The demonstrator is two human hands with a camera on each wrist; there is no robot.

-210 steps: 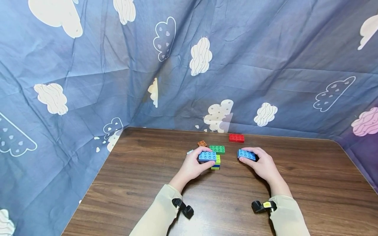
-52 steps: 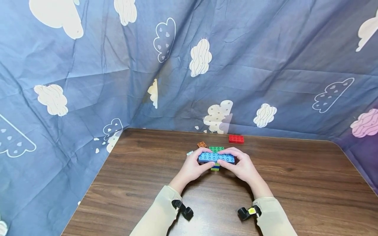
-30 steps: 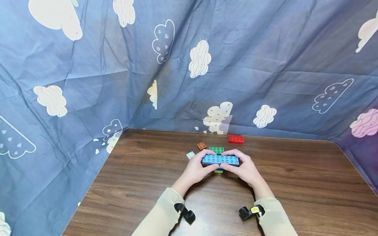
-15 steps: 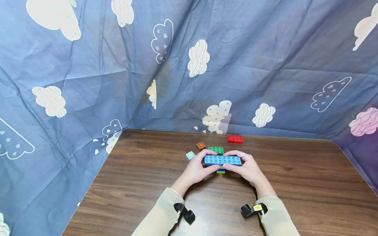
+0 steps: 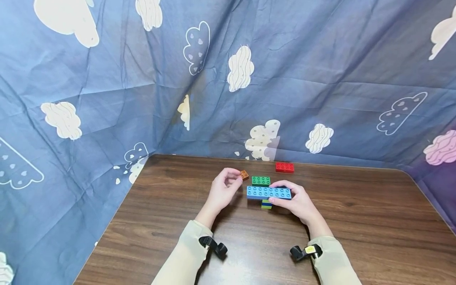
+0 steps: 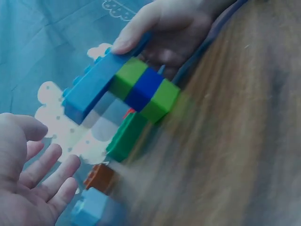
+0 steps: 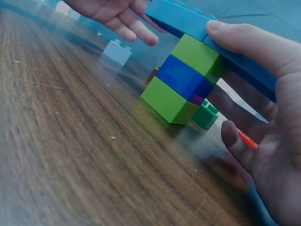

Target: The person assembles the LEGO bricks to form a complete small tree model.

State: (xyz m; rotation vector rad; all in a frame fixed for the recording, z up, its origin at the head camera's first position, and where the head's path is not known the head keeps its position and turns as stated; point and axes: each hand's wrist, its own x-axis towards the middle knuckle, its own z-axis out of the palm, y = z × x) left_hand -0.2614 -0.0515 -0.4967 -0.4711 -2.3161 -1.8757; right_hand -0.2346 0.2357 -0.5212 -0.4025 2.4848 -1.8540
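Note:
Two long blue bricks lie end to end on a short stack of lime and dark blue bricks. My right hand pinches the right blue brick between thumb and fingers. The left blue brick juts out sideways past the stack, with no hand on it. To its left is my left hand, holding nothing, its fingers loosely bent in the left wrist view. Close to those fingers lies a small orange-brown brick. A small light blue brick stands on the table, hidden by my left hand in the head view.
A green brick lies just behind the stack. Farther back, a red brick lies near the rear edge of the wooden table. A blue cloth with cloud prints hangs along the back and left.
Both hands brought the blue bricks together onto the stack, and the stack shifted slightly right. My left hand has since let go of the left blue brick and moved left. The right hand stays.

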